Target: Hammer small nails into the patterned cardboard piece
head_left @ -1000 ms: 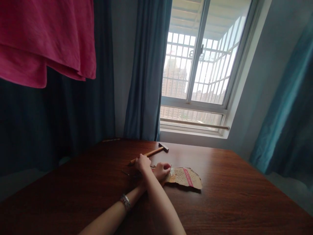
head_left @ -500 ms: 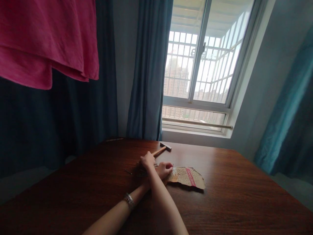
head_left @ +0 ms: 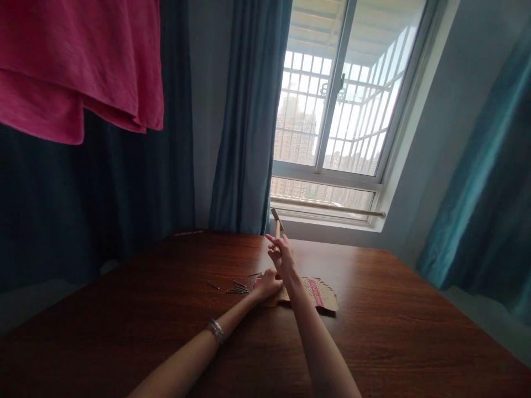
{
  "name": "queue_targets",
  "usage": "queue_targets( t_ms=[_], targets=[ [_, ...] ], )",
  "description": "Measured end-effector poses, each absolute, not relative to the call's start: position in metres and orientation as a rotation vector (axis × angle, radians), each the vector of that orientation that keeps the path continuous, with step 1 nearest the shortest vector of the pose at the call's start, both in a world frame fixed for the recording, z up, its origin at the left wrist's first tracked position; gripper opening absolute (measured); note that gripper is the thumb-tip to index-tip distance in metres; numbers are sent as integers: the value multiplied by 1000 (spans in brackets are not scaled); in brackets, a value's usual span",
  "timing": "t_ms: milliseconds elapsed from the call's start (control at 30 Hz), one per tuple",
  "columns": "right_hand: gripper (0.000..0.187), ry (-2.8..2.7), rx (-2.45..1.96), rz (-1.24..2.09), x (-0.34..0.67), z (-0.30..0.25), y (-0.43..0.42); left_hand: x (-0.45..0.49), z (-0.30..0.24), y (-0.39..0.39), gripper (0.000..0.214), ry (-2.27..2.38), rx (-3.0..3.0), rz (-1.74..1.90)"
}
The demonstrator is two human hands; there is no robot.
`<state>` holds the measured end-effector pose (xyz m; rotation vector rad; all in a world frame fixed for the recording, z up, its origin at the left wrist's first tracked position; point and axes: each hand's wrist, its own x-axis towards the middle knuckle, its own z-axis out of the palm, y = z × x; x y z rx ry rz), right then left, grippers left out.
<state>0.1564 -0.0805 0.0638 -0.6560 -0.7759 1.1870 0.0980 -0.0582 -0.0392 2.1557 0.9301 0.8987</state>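
Note:
My right hand (head_left: 282, 255) grips a hammer (head_left: 278, 228) by its wooden handle, its metal head raised above the far part of the table. Lower and to the left, my left hand (head_left: 269, 284), with a silver band on the wrist, rests closed at the left part of a torn cardboard piece (head_left: 329, 298). Its fingertips are partly behind my right wrist, so the nail pinched there a moment ago is hidden now. The cardboard is dotted with small holes and has a pink-red stripe. Several loose nails (head_left: 238, 288) lie just left of my left hand.
The brown wooden table (head_left: 385, 331) reaches to the wall under a barred window (head_left: 332, 121). Blue curtains (head_left: 244, 138) hang behind it, and a pink cloth (head_left: 83, 66) hangs at the upper left. A thin object (head_left: 188, 232) lies at the far left table edge.
My right hand has lifted the hammer off the table and swung it up and to the right. My left hand stays by the cardboard. The view has shifted slightly.

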Motion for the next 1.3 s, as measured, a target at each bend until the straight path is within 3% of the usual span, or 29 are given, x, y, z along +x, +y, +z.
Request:
queue_targets(
  t_ms=[67, 233, 367, 733, 1300],
  targets=[
    [25, -682, -511, 1336, 180, 70, -106, 99, -37, -60, 19, 912, 2226, 889],
    [34, -662, -446, 1830, 225, 65, -157, 99, -34, -65, 21, 903, 2301, 899],
    [32, -681, -487, 1960, 238, 50, -194, 100, -37, -64, 21, 947, 2313, 884],
    [39, -779, -1142, 1499, 229, 39, -279, 100, -43, -60, 25, 950, 2292, 878],
    [30, -773, -924, 1261, 201, 6, -289, 100, -41, -63, 25, 930, 2297, 886]
  ],
)
